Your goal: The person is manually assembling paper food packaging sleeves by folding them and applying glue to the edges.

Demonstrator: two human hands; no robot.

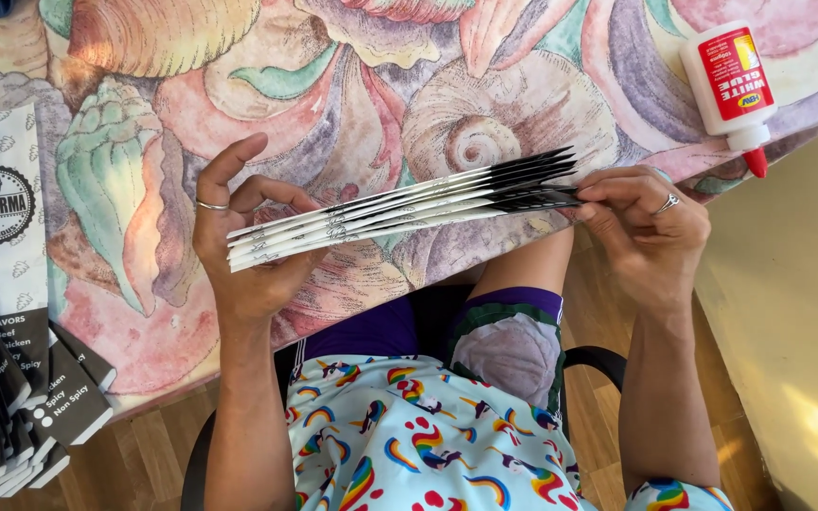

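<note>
Here we hold a bundle of flat paper sleeves (400, 210) edge-on between both hands, above the near edge of the worktop (352, 85), which is covered by a cloth with a shell pattern. The bundle serves as our landmark for all positions below.

The left hand (239, 246) supports the white end of the bundle. Its grip is partly open: the palm cups the ends from below and behind, the thumb stands clear above, and the fingers curl loosely. We judge that this keeps the ends level and squared while leaving them free to slide.

The right hand (641, 227) takes the black-printed end. Its grip is closed on the bundle, with fingertips pinching the edges together. The sleeves fan slightly at this end, so the pinch appears to hold them from spreading.

Far left of the bundle, a stack of like sleeves (11, 378) lies flat on the worktop, overlapped like shingles. This placement keeps it apart from the bundle in hand.

Up and to the right of the bundle, a white glue bottle (729, 85) with a red label lies on its side, red nozzle toward the worktop edge, near the right hand.
</note>
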